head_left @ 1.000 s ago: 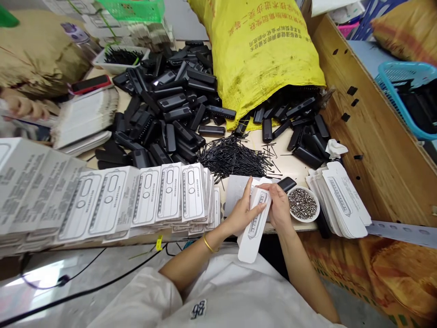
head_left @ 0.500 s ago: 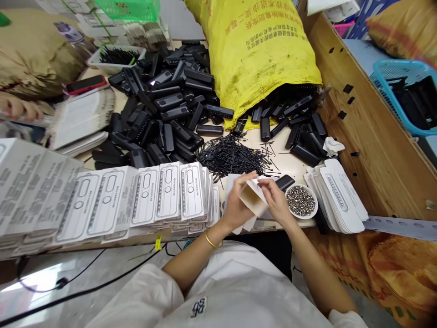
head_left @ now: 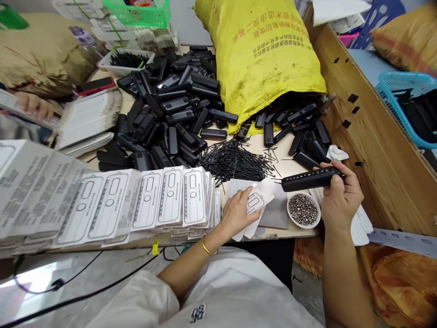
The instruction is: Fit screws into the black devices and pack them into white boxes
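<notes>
Your right hand [head_left: 341, 198] is raised over the right end of the worktop [head_left: 290, 157], its fingers [head_left: 336, 175] closed around one long black plastic bar [head_left: 309, 178], which lies level and points left above the small white bowl of metal beads [head_left: 303, 210]. Your left hand [head_left: 239, 213] rests low near the worktop's front edge, fingers pinched on a folded white card sleeve [head_left: 257, 200] with a printed window outline; the sleeve lies just left of the bowl, well apart from the bar. A scatter of thin black pins [head_left: 234, 159] sits just behind the sleeve. To the left, a row of finished white packs [head_left: 150, 198] overlaps along the front edge. Behind them is a heap of black bars [head_left: 170, 114], and more spill from the mouth of the yellow sack [head_left: 262, 50]. At the far left another person's hand [head_left: 32, 105] holds white cards.
</notes>
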Motion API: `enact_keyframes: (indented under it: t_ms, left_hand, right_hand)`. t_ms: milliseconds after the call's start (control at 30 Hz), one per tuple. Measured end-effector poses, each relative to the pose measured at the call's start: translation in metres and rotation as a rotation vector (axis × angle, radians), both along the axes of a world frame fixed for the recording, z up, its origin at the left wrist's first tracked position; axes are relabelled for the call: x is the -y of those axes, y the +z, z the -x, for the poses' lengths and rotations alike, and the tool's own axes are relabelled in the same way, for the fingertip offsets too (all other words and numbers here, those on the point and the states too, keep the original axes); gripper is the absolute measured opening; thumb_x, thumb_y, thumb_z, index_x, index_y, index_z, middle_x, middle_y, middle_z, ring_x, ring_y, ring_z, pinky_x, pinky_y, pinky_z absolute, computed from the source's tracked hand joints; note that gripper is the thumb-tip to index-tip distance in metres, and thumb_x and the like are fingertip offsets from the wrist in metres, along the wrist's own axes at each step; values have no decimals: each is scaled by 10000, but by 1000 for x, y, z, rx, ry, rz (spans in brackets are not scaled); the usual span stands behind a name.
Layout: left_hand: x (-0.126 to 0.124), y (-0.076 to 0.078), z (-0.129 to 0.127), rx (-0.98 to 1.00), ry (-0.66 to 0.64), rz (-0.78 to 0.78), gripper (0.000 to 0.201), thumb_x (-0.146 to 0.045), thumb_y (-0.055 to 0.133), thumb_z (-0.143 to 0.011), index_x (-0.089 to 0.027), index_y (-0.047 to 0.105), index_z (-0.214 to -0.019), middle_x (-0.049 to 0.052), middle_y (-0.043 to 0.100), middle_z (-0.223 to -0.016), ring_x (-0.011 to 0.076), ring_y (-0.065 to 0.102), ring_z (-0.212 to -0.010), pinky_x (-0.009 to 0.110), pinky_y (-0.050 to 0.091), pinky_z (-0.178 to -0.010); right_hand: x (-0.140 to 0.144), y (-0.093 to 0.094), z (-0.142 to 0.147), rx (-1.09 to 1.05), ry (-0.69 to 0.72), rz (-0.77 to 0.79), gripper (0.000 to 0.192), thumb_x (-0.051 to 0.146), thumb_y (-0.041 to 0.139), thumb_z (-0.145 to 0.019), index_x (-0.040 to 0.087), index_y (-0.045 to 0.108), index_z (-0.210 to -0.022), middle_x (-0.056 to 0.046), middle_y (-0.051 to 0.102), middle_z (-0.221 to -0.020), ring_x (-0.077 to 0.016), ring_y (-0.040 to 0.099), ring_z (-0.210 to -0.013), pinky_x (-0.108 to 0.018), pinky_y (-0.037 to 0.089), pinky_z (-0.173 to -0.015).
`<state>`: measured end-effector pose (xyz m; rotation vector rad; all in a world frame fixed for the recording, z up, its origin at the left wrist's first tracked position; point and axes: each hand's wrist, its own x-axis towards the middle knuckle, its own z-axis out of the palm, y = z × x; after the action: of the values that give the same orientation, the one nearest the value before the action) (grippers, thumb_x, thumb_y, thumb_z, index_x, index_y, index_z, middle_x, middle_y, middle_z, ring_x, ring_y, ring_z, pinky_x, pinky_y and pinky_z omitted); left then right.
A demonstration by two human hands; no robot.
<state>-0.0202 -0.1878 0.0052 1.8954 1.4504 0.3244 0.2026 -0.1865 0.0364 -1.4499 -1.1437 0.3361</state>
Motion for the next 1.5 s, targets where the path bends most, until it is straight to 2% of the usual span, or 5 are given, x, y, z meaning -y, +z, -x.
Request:
enact_keyframes:
  t_ms: [200, 433, 867, 1033, 1500]
  left_hand:
    - [-4, -3, -7, 290, 18, -146, 605, -214, 664, -685, -189, 487, -1263, 83, 621, -1156, 245, 613, -1066, 385, 498, -954]
    - [-7, -16, -5, 447, 102, -284, 697, -172, 618, -737, -169, 344, -1378, 128, 521, -1360, 235, 511, -1269, 402, 409, -1086]
    - [-10, -26, -12, 498, 45, -321, 846, -136, 589, -777, -217, 169, -1507, 148, 407, -1454, 257, 421, -1334, 441, 357, -1108]
    - [-10, -26, -9, 512, 38, -336, 845, -149, 581, -803, -252, 134, -1512, 135, 367, -1485, 251, 396, -1352, 446, 339, -1121]
    - [-15, -24, -6, 509, 132, -282, 810, -168, 583, -790, -210, 179, -1490, 141, 376, -1491, 237, 378, -1380, 444, 329, -1134]
  right_hand:
    - [-15, -9, 29, 79, 503, 274, 315, 427, 471, -929, 247, 674, -1090, -67, 691, -1129, -213, 626, -1075, -408, 489, -967]
    - [-101, -63, 8, 317, 71, 684, 126, 152, 549, -771, 157, 569, -647, -137, 661, -819, -248, 588, -945, -382, 443, -849]
    - [-12, 11, 57, -25, 297, 62, 249, 265, 603, -861, 273, 506, -1090, 11, 646, -857, -149, 632, -740, -316, 523, -704]
    - [-2, 7, 71, 269, 374, 82, 124, 220, 506, -919, 231, 629, -923, -50, 653, -926, -197, 598, -933, -370, 493, -832]
    - [-7, -16, 70, -110, 271, 243, 179, 363, 549, -897, 215, 597, -986, -38, 647, -943, -174, 606, -890, -335, 490, -830]
